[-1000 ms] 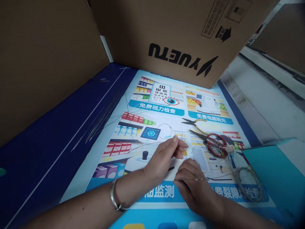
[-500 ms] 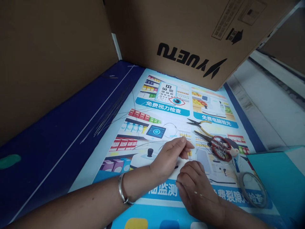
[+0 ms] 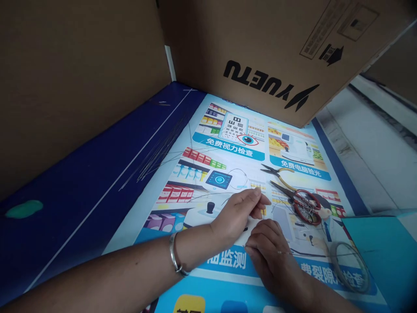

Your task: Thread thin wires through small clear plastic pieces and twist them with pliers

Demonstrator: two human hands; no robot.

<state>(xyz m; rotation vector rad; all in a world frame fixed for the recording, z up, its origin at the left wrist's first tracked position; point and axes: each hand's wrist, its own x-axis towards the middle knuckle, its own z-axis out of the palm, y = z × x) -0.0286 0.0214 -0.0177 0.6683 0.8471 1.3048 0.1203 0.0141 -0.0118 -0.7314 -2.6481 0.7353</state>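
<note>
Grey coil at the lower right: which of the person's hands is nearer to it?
Right. The right hand is left of the grey coil, with a gap between them; the left hand is farther left and farther forward.

The right hand (image 3: pixel 273 256) pinches thin wire (image 3: pixel 284 252) beside the left hand (image 3: pixel 237 213).

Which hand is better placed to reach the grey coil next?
Probably the right hand: it's nearer the grey coil; the left hand would reach across. The right seems to pinch thin wire, though.
</note>
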